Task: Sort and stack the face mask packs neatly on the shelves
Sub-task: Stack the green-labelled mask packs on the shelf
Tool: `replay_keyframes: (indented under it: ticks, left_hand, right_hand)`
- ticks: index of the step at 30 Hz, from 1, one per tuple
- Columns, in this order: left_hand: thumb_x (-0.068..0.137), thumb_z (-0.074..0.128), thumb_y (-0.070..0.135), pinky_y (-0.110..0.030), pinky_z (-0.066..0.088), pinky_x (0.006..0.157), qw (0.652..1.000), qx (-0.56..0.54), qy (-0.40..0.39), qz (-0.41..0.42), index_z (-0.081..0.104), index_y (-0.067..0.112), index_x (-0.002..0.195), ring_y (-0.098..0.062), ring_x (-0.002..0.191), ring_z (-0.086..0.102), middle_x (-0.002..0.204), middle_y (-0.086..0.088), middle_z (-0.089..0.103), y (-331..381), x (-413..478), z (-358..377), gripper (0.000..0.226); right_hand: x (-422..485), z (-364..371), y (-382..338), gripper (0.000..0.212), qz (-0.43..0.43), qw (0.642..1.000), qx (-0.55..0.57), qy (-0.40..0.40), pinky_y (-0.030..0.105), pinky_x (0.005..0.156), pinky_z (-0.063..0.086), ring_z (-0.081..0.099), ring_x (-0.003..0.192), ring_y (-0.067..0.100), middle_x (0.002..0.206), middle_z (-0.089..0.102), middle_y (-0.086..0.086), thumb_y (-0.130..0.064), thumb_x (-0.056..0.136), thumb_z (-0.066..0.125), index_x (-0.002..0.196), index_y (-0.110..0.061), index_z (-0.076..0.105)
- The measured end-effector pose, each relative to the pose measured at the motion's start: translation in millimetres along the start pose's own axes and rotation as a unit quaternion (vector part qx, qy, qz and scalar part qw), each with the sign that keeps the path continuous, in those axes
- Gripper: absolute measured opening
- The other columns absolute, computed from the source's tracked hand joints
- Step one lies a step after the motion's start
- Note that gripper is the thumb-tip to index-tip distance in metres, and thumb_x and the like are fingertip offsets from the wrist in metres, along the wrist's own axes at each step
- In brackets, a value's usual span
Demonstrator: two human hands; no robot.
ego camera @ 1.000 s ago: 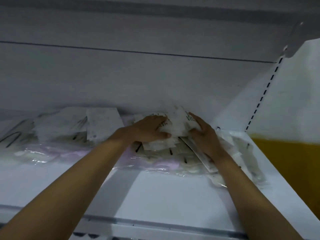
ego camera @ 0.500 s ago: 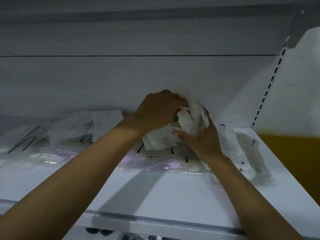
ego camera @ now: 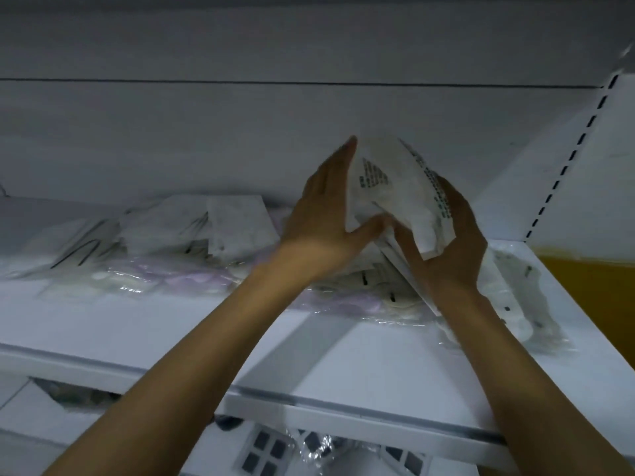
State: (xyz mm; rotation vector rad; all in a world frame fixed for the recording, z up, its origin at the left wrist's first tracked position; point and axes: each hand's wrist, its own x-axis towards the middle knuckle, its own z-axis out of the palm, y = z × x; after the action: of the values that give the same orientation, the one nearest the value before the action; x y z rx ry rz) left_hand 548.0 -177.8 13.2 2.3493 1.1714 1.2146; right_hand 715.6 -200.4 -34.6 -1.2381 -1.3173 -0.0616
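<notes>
white shelf (ego camera: 360,369), mask packs (ego camera: 178,235) strewn along back

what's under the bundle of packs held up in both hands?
Under the held bundle: more clear mask packs lying flat on the shelf. Hands and forearms cover part of them.

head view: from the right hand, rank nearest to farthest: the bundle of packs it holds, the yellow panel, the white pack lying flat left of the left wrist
1. bundle of packs: in the right hand, lifted over the shelf.
2. yellow panel: off to its right.
3. white pack: farthest, on the left, beyond the left hand.
</notes>
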Motion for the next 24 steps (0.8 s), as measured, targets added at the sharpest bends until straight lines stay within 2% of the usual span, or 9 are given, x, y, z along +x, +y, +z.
replay_keyframes:
  ticks: [2, 4, 5, 7, 10, 15, 19, 22, 24]
  left_hand:
    - [0.079, 0.071, 0.048, -0.027, 0.032, 0.11, 0.982, -0.145, 0.068, -0.098, 0.01, 0.026, 0.154, -0.014, 0.142, 0.027, 0.158, 0.003, 0.023, -6.9, -13.0, -22.5, 0.099]
    - [0.071, 0.067, 0.051, -0.018, 0.033, 0.102, 0.965, -0.198, 0.08, -0.154, 0.012, 0.027, 0.153, -0.011, 0.14, 0.03, 0.156, 0.003, 0.027, -14.5, -29.5, -44.5, 0.102]
    - [0.066, 0.066, 0.054, -0.02, 0.033, 0.103, 0.962, -0.2, 0.074, -0.168, 0.014, 0.027, 0.153, -0.01, 0.139, 0.031, 0.155, 0.003, 0.029, -20.3, -38.0, -53.3, 0.105]
    - [0.065, 0.068, 0.059, -0.029, 0.034, 0.109, 0.954, -0.221, 0.053, -0.196, 0.023, 0.027, 0.15, -0.009, 0.134, 0.039, 0.151, 0.003, 0.038, -27.7, -56.8, -72.1, 0.101]
    - [0.066, 0.079, 0.057, -0.038, 0.05, 0.099, 0.914, -0.351, 0.002, -0.206, 0.056, 0.023, 0.125, -0.012, 0.114, 0.063, 0.124, 0.004, 0.066, -44.7, -100.5, -109.1, 0.072]
    - [0.055, 0.084, 0.059, -0.021, 0.054, 0.079, 0.884, -0.402, -0.004, -0.237, 0.072, 0.032, 0.105, -0.014, 0.104, 0.068, 0.112, 0.005, 0.072, -67.1, -212.0, -198.5, 0.058]
    - [0.058, 0.085, 0.051, -0.026, 0.057, 0.076, 0.869, -0.387, 0.106, -0.289, 0.071, 0.026, 0.106, -0.023, 0.102, 0.069, 0.113, -0.004, 0.072, -89.1, -303.8, -262.7, 0.056]
    - [0.053, 0.087, 0.055, -0.031, 0.058, 0.077, 0.843, -0.391, 0.228, -0.291, 0.074, 0.029, 0.103, -0.028, 0.103, 0.069, 0.114, -0.007, 0.071, -103.7, -367.1, -303.9, 0.058]
    - [0.052, 0.088, 0.055, -0.031, 0.057, 0.077, 0.823, -0.386, 0.298, -0.291, 0.074, 0.029, 0.103, -0.028, 0.104, 0.068, 0.114, -0.008, 0.071, -109.7, -403.0, -333.7, 0.059]
  right_hand:
    - [-0.5, -1.8, -15.2, 0.072, 0.035, 0.998, 0.039, 0.019, 0.031, 0.104, 0.044, 0.055, 0.12, 0.009, 0.131, 0.058, -0.004, -0.054, 0.072, 0.073, 0.134, -0.026, 0.048]
    - [-6.9, -0.8, -36.4, 0.067, 0.051, 0.994, 0.095, 0.018, 0.02, 0.101, 0.045, 0.054, 0.114, -0.006, 0.123, 0.059, -0.015, -0.033, 0.074, 0.081, 0.132, -0.018, 0.05]
    - [-12.1, 2.0, -50.7, 0.067, 0.063, 0.99, 0.125, 0.012, 0.013, 0.095, 0.046, 0.055, 0.109, -0.012, 0.118, 0.059, -0.018, -0.028, 0.072, 0.082, 0.13, -0.013, 0.052]
    - [-27.3, 11.5, -84.6, 0.066, 0.109, 0.97, 0.217, -0.025, 0.014, 0.087, 0.051, 0.064, 0.103, -0.003, 0.113, 0.066, -0.011, -0.028, 0.067, 0.083, 0.124, -0.006, 0.058]
    - [-62.4, 30.1, -135.7, 0.056, 0.187, 0.888, 0.388, -0.163, 0.03, 0.076, 0.058, 0.071, 0.097, 0.022, 0.104, 0.074, 0.007, -0.004, 0.062, 0.082, 0.115, -0.005, 0.064]
    - [-145.9, 74.8, -215.9, 0.056, 0.281, 0.748, 0.508, -0.32, 0.036, 0.076, 0.058, 0.069, 0.101, 0.033, 0.11, 0.071, 0.015, -0.011, 0.062, 0.084, 0.115, -0.01, 0.066]
    - [-207.4, 122.1, -280.1, 0.033, 0.316, 0.683, 0.502, -0.426, 0.035, 0.075, 0.058, 0.07, 0.1, 0.031, 0.108, 0.072, 0.014, -0.009, 0.076, 0.068, 0.108, -0.014, 0.07]
    - [-245.1, 155.5, -332.4, 0.041, 0.297, 0.655, 0.493, -0.49, 0.031, 0.075, 0.058, 0.07, 0.099, 0.027, 0.107, 0.073, 0.011, -0.014, 0.075, 0.079, 0.114, -0.011, 0.066]
    - [-268.7, 175.1, -365.6, 0.06, 0.284, 0.653, 0.485, -0.508, 0.029, 0.077, 0.057, 0.07, 0.101, 0.023, 0.111, 0.072, 0.007, -0.041, 0.069, 0.08, 0.12, -0.014, 0.061]
